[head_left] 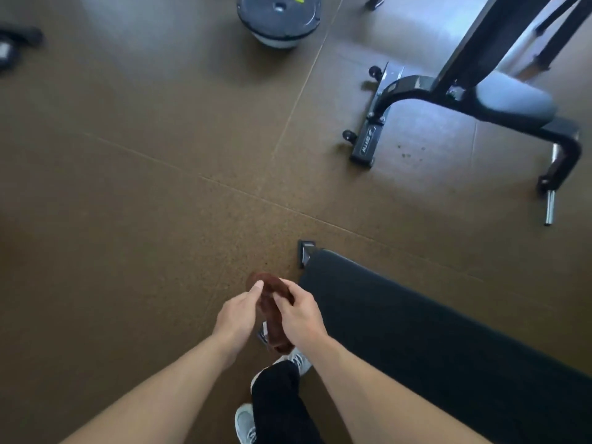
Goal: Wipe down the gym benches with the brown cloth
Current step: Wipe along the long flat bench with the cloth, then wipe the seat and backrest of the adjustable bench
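Brown cloth [272,302] bunched btwn both hands, lower part hidden

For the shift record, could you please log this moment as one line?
both hands hold brown cloth | flat bench alongside, untouched | incline bench beyond

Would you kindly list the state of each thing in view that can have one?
Brown cloth: bunched, held in both hands, off the bench.
Left hand: pinching the cloth.
Right hand: gripping the cloth.
Flat black padded bench: untouched by the cloth.
Adjustable black bench with wheels: backrest inclined, unoccupied.
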The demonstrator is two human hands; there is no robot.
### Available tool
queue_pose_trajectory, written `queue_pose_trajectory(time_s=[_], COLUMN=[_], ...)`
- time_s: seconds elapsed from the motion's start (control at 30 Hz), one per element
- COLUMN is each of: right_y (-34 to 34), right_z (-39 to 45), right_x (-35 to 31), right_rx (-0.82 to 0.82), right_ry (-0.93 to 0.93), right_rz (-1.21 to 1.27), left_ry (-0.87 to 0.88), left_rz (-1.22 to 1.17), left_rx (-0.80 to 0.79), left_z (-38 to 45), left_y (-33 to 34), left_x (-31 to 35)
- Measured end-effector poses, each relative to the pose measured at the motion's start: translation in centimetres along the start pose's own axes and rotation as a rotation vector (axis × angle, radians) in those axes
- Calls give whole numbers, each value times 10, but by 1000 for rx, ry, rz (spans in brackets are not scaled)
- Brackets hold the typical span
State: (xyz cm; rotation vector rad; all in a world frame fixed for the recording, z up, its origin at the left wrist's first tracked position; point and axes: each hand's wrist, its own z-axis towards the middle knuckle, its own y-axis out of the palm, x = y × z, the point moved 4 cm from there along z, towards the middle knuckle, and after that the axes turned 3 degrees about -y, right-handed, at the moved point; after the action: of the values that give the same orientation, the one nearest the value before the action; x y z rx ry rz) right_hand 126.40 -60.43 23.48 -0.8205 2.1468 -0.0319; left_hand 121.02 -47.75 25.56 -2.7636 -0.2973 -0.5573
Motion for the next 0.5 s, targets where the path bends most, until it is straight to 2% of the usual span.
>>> queue_pose_trajectory(time_s=[0.13, 0.27, 0.37, 0.43, 0.5], right_y=[-11, -30, -44, -53, -58], right_z=[-23, -19, -8, 1, 11], right_x=[-61, -111, -151, -176, -196], right_rx=[-35, -60, 17, 182, 332], right_ry=[-70, -42, -47, -33, 45], right_rz=[-137, -5, 204, 223, 203], left_ry=[-84, -87, -58, -43, -38], left_rz=[-296, -349, -341, -359, -369], left_rx=[-260, -362, -264, -187, -181], left_z=[-12, -11, -10, -8, -4], left_y=[-1, -12, -29, -47, -65], left_x=[36, 86, 125, 154, 181])
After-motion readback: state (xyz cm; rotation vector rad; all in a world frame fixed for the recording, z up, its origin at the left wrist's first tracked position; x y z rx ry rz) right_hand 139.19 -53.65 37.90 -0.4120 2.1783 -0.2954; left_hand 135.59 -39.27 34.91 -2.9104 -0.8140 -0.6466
